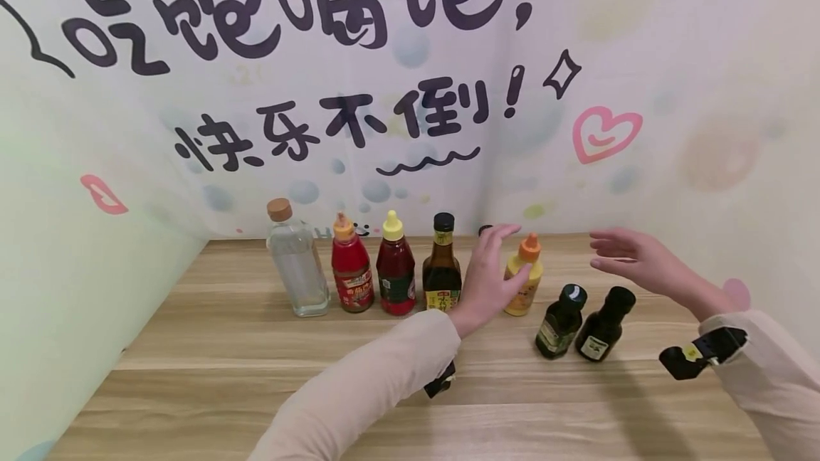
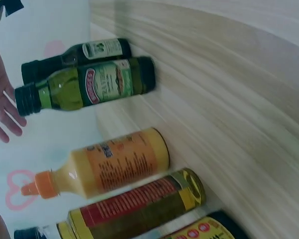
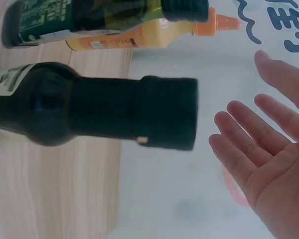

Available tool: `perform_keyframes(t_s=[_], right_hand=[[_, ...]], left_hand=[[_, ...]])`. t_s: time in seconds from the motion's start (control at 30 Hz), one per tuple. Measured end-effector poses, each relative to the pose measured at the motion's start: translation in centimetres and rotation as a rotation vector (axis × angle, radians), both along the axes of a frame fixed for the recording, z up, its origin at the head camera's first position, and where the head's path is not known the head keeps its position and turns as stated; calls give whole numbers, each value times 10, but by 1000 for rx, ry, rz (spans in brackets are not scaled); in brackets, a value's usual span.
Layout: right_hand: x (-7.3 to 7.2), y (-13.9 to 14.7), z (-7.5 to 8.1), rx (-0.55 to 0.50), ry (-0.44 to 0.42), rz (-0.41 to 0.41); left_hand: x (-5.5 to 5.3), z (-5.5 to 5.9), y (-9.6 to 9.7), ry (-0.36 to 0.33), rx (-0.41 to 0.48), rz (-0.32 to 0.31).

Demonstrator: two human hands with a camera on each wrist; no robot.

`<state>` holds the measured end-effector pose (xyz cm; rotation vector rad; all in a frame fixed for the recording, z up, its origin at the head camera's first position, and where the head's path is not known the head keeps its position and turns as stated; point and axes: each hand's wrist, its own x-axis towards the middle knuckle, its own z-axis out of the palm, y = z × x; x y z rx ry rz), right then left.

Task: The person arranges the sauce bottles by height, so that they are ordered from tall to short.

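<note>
My left hand (image 1: 490, 279) is raised with its fingers extended, between a dark soy sauce bottle (image 1: 442, 272) and a yellow squeeze bottle (image 1: 522, 294) with an orange nozzle. It overlaps another bottle, whose red-and-yellow label shows in the left wrist view (image 2: 139, 206). On the right, my right hand (image 1: 634, 256) hovers with relaxed fingers and an empty palm, beyond two dark green bottles. One is a green-labelled bottle (image 1: 556, 326); beside it stands a darker bottle (image 1: 602, 329) with a pale label. In the right wrist view the fingertips (image 3: 222, 142) are apart from the darker bottle's cap.
Further left along the wooden table (image 1: 256, 375) stand a clear bottle (image 1: 298, 269) with a brown cap, a red ketchup bottle (image 1: 354, 279) and a dark red squeeze bottle (image 1: 395, 276) with a yellow nozzle. A printed cloth (image 1: 397, 183) hangs behind the row.
</note>
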<state>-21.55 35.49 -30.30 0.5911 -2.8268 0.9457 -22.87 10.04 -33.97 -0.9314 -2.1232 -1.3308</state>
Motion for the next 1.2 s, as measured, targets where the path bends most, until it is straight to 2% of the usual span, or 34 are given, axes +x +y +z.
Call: perform_keyframes(t_s=[0.17,0.27,0.4,0.53,0.73,0.93,1.1,1.2], right_hand=[[8,8,-7,-21,-10,-15],[13,12,-11,-40,-32,-26],[19,17,-18,-64,-59,-33],[23,20,-24,-93,-57,-38],[30,23,-33,-117,-36,-44],[35,23,-42,-117,-40,-22],[37,22,-49,-134,-12,-22],[38,21,-54,-173,10,-16]], left_hand=[[8,-2,14,-29,8,-39],[12,-5,23,-80,-3,-82],[18,-8,32,-151,-100,-129],[21,-10,39,-215,-232,-180],[18,-11,45,-292,-346,-215],[13,-9,50,-341,-399,-257],[10,-11,55,-382,-465,-270],[9,-14,57,-396,-453,-274]])
